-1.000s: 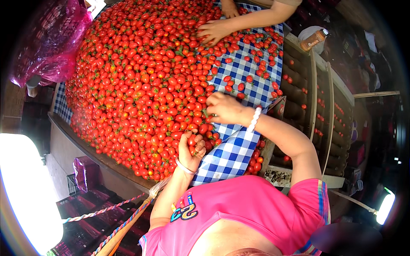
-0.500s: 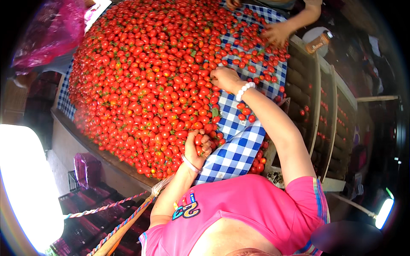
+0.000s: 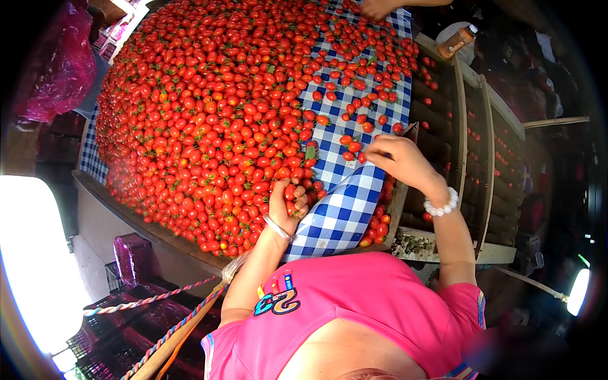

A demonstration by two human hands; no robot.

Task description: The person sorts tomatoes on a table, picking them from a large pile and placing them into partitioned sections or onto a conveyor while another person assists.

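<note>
A large heap of red cherry tomatoes (image 3: pixel 202 126) lies on a blue-and-white checked cloth (image 3: pixel 342 218). My left hand (image 3: pixel 286 206) is closed around a few cherry tomatoes at the heap's near right edge; red skins show between its fingers. Over the right part of the cloth, my right hand (image 3: pixel 400 159) has its fingers bent and drawn together. Its fingertips are beside a small group of loose tomatoes (image 3: pixel 348 145); whatever they pinch is hidden. A white bead bracelet (image 3: pixel 442 201) circles my right wrist.
To the right stands a slatted rack of dark rollers (image 3: pixel 437 114) with scattered tomatoes. Another person's hand (image 3: pixel 379 7) reaches in at the far edge. A bottle (image 3: pixel 457 42) stands beyond the rack. Twisted ropes (image 3: pixel 152 294) and a wooden pole run at lower left, above dark crates.
My right hand has moved from the heap's edge rightward and nearer, toward the cloth's right side. My left hand stays closed on tomatoes. The other person's hand has shifted toward the far edge.
</note>
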